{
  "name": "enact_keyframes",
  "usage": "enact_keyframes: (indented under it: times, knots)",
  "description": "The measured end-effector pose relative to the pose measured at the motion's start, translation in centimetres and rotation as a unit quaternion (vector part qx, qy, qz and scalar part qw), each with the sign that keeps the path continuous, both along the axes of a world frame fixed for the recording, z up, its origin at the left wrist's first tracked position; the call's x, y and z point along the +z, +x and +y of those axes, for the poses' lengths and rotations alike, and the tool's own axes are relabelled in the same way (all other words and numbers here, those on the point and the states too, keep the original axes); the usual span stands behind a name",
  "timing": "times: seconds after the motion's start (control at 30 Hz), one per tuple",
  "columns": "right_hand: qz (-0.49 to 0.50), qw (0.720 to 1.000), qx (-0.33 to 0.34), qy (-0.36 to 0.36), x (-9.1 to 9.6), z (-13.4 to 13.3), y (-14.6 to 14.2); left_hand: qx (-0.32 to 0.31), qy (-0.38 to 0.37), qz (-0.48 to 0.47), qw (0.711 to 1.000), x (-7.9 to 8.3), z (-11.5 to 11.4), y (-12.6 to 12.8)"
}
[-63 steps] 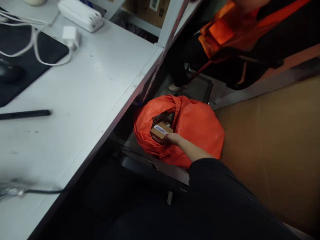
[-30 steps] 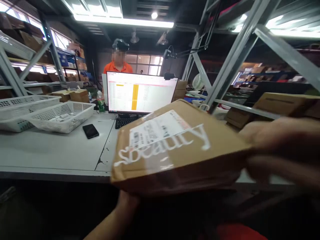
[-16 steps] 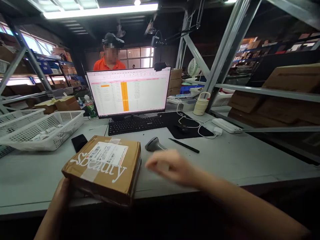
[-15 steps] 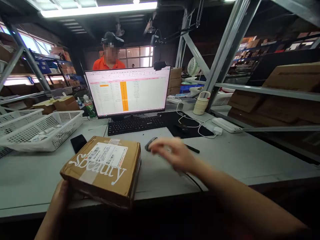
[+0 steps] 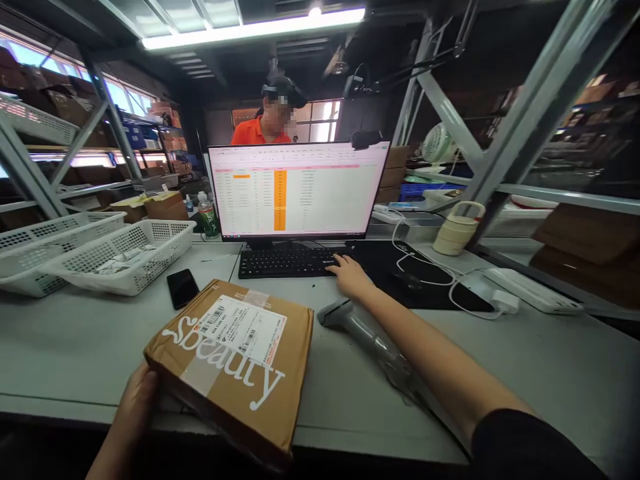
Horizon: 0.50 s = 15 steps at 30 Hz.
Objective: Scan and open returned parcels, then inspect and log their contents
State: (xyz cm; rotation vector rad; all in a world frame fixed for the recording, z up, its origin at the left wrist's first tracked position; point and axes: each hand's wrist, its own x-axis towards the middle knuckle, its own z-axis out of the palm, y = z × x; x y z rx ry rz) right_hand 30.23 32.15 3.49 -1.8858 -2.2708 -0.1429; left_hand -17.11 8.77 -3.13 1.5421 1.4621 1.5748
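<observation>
My left hand (image 5: 136, 399) grips the near left corner of a brown cardboard box (image 5: 210, 347), with the fingers hidden underneath. The box carries a white shipping label (image 5: 245, 328), clear tape and white "beauty" lettering, and its near edge reaches past the table's front. My right hand (image 5: 351, 276) reaches forward with fingers spread, fingertips at the right end of a black keyboard (image 5: 285, 263). Below my right forearm lies a grey handheld scanner (image 5: 367, 340) with a cable, partly covered by the arm.
A monitor (image 5: 300, 193) showing a spreadsheet stands behind the keyboard. White baskets (image 5: 130, 257) and a phone (image 5: 183, 289) are at left. At right are a black mat (image 5: 430, 297), a mouse (image 5: 411, 280), white cables, a power strip (image 5: 535, 291) and a cream cup (image 5: 457, 230). A person (image 5: 263, 127) in orange stands beyond.
My right hand has moved forward from beside the scanner to the keyboard. The view has turned left. My left hand still grips the box, and the person behind the monitor has turned their head.
</observation>
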Motion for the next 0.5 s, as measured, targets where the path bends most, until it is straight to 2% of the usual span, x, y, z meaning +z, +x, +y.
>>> enact_keyframes:
  times: [0.13,0.27,0.33,0.4,0.5]
  knots:
    - [0.047,0.999,0.008,0.019,1.6,-0.8,-0.5,0.026,-0.033,-0.022,0.999,-0.2,-0.5,0.2]
    - [0.118,0.991,0.040,0.037,3.8,-5.1,-0.1,0.038,-0.013,-0.040,0.998,-0.1,-0.7,0.3]
    - [0.168,0.984,0.056,-0.007,4.1,-8.3,0.5,0.032,0.022,-0.057,0.998,0.3,-0.7,0.7]
    - [0.226,0.969,0.056,-0.077,3.5,-11.4,1.1,0.009,0.052,-0.076,0.996,0.8,-0.7,1.2]
    - [0.319,0.928,0.029,-0.191,2.1,-14.9,1.3,-0.036,0.064,-0.080,0.994,1.3,-0.7,1.7]
